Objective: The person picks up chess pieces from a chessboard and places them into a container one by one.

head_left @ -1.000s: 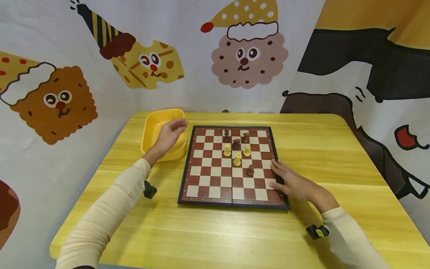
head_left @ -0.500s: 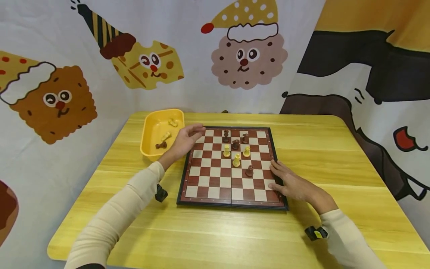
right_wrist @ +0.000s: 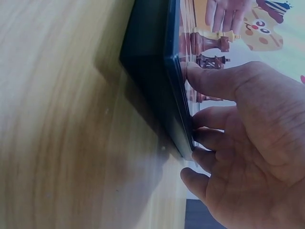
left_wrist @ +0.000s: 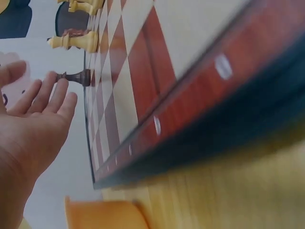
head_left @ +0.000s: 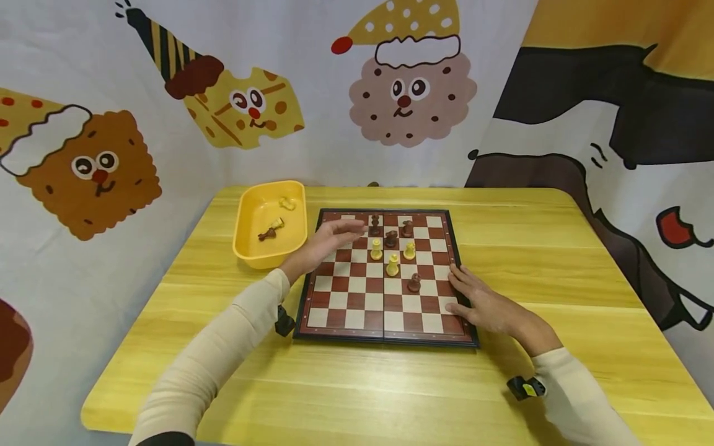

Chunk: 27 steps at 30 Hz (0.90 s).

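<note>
My left hand is held over the far left part of the chessboard, fingers stretched toward a tall dark chess piece and nothing in its grasp. Seen in the left wrist view, the fingertips overlap that dark piece. Close by stand a pale yellow chess piece and two dark knights. Two more pale pieces stand near the middle, and a dark one is nearer to me. My right hand rests on the board's right edge, its fingertips touching the rim.
A yellow plastic tray sits left of the board, with two pale pieces and a dark one lying in it. The wooden table meets a cartoon-printed curtain at the back.
My left hand has moved right, from above the tray to above the board. The tray's pieces have come into view, and the dark one has shifted slightly. My right hand stays put.
</note>
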### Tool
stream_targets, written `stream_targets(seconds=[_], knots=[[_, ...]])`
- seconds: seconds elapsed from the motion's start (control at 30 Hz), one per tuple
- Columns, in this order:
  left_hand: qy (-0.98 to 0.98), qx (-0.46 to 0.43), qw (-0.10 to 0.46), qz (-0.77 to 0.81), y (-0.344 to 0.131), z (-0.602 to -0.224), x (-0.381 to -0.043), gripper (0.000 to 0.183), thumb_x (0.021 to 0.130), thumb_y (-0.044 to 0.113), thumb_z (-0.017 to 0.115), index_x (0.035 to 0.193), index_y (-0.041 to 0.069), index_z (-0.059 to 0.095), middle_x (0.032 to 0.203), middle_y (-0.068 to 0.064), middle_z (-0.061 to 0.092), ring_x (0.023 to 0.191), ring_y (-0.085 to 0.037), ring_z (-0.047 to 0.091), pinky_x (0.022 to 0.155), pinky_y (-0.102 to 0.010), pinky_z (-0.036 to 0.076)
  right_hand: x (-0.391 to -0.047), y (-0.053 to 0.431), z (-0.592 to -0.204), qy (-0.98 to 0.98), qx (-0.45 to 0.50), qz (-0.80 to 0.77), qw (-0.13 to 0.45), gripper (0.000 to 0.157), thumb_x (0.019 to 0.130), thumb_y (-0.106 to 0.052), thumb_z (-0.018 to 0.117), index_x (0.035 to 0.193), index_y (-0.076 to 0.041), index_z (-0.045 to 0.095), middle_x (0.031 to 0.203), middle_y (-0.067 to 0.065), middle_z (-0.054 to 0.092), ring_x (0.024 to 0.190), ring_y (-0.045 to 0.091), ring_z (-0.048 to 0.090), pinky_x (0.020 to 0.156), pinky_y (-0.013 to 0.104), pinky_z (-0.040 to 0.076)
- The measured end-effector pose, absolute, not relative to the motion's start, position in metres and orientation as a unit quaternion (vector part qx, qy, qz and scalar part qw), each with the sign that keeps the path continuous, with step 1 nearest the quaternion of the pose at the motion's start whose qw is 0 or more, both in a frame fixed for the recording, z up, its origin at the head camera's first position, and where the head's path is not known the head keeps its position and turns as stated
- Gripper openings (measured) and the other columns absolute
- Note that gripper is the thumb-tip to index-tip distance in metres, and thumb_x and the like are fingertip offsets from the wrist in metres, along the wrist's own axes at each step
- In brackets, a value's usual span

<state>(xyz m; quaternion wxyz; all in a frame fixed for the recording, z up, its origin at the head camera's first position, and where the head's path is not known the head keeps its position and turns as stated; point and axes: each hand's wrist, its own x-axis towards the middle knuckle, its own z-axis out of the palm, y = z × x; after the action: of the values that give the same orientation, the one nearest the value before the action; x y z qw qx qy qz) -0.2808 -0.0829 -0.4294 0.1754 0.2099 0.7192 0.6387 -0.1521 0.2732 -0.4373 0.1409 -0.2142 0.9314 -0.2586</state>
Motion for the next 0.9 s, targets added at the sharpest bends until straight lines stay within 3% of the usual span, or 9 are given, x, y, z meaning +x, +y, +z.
stream_targets(seconds=[0.13, 0.33, 0.5, 0.7, 0.9], knots=[[0.689, 0.213, 0.201, 0.663, -0.069, -0.429, -0.284, 0.040, 0.107, 0.006, 0.054, 0.143, -0.010, 0.050, 0.142, -0.020, 0.056, 0.133, -0.032, 0.052, 0.113, -0.047, 0.038, -0.152, 0.274, -0.436, 0.932, -0.207, -0.262, 0.144, 0.077, 0.105, -0.037, 0.059, 0.156, 0.010, 0.025, 0.166, 0.026, 0.010, 0.150, 0.047, 0.004, 0.114, 0.067, 0.019], [0.689, 0.203, 0.225, 0.659, -0.057, -0.433, -0.286, 0.037, 0.106, 0.011, 0.055, 0.139, -0.007, 0.057, 0.136, -0.014, 0.063, 0.131, -0.022, 0.054, 0.112, -0.040, 0.040, -0.154, 0.272, -0.435, 0.933, -0.215, -0.252, 0.138, 0.077, 0.105, -0.038, 0.058, 0.156, 0.011, 0.025, 0.166, 0.025, 0.010, 0.150, 0.046, 0.004, 0.115, 0.066, 0.019], [0.685, 0.189, 0.250, 0.658, -0.052, -0.437, -0.284, 0.034, 0.105, 0.012, 0.059, 0.135, -0.005, 0.062, 0.133, -0.013, 0.065, 0.128, -0.023, 0.057, 0.110, -0.037, 0.041, -0.151, 0.271, -0.436, 0.935, -0.210, -0.247, 0.142, 0.076, 0.106, -0.039, 0.055, 0.156, 0.009, 0.024, 0.166, 0.024, 0.010, 0.151, 0.045, 0.003, 0.115, 0.065, 0.019], [0.737, 0.193, 0.224, 0.608, -0.047, -0.442, -0.282, 0.030, 0.100, 0.003, 0.065, 0.129, -0.002, 0.067, 0.126, -0.012, 0.069, 0.118, -0.022, 0.063, 0.098, -0.035, 0.052, -0.150, 0.271, -0.437, 0.938, -0.206, -0.243, 0.139, 0.076, 0.106, -0.038, 0.056, 0.156, 0.010, 0.025, 0.166, 0.024, 0.011, 0.151, 0.046, 0.005, 0.115, 0.064, 0.020], [0.780, 0.205, 0.197, 0.558, -0.046, -0.447, -0.281, 0.025, 0.101, 0.011, 0.066, 0.123, 0.002, 0.072, 0.119, -0.007, 0.072, 0.113, -0.018, 0.065, 0.093, -0.031, 0.054, -0.149, 0.271, -0.440, 0.938, -0.205, -0.244, 0.138, 0.076, 0.106, -0.037, 0.056, 0.156, 0.011, 0.025, 0.165, 0.026, 0.012, 0.150, 0.047, 0.005, 0.115, 0.064, 0.020]])
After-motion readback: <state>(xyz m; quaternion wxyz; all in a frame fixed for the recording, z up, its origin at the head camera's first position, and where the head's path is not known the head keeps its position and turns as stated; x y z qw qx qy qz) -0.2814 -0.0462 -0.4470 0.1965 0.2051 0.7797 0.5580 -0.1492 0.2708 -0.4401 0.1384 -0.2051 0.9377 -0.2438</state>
